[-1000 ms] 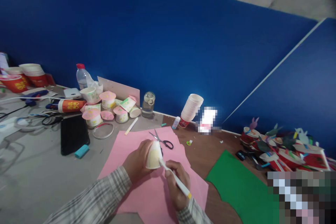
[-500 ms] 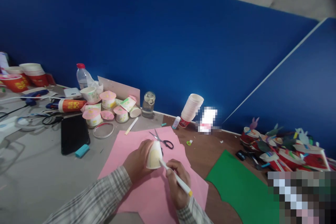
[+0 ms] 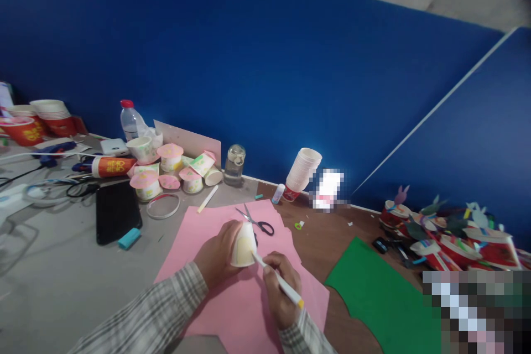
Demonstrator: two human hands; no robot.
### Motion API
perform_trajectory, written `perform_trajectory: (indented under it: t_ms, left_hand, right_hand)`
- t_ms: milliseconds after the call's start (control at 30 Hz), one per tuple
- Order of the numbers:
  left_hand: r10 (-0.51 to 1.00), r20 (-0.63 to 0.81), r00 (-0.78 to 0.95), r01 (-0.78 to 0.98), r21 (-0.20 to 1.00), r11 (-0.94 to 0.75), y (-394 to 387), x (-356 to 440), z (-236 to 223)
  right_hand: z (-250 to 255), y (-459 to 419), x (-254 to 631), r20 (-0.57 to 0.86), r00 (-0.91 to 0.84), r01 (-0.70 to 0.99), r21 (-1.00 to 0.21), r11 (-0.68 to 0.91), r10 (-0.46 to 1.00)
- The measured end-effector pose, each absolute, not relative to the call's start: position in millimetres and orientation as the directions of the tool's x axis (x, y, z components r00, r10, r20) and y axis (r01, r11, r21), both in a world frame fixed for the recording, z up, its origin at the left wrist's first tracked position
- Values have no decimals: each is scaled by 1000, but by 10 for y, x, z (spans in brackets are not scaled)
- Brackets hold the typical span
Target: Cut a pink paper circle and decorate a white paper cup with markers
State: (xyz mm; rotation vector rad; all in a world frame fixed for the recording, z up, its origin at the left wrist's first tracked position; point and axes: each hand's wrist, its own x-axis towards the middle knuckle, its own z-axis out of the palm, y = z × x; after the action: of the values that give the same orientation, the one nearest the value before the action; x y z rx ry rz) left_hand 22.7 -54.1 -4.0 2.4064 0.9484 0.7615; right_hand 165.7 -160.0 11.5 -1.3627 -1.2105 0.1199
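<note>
My left hand (image 3: 222, 250) is wrapped round a white paper cup (image 3: 244, 246) with a pale yellow patch on its side; the cup is held upside down, wide rim low. In my right hand (image 3: 282, 287) is a white marker (image 3: 284, 286) with a yellow end, its tip touching the cup's side near the rim. Both hands are over pink paper sheets (image 3: 199, 227). Just beyond the cup lie dark-handled scissors (image 3: 259, 223), blades apart. A white pen-like stick (image 3: 207, 199) rests at the sheets' far left corner.
Decorated paper cups (image 3: 170, 157) stand behind on the left, near a glass jar (image 3: 234, 166) and a black phone (image 3: 119, 213). A cup stack (image 3: 302, 171) leans by the blue partition (image 3: 282, 66). Green paper (image 3: 373, 287) and red paper-cup crafts (image 3: 452, 243) are on the right.
The marker's tip has shifted very slightly on the cup's yellow patch. Both hands keep the same hold, and the other things stay where they were.
</note>
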Motion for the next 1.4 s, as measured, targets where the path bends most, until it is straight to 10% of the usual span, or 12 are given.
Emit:
perform_trajectory:
  t_ms: [1400]
  left_hand:
    - [721,353,596,508,530,-679,-547,267,-85]
  right_hand:
    - [-52,-1547,1572,644,344,587,-715,379,683]
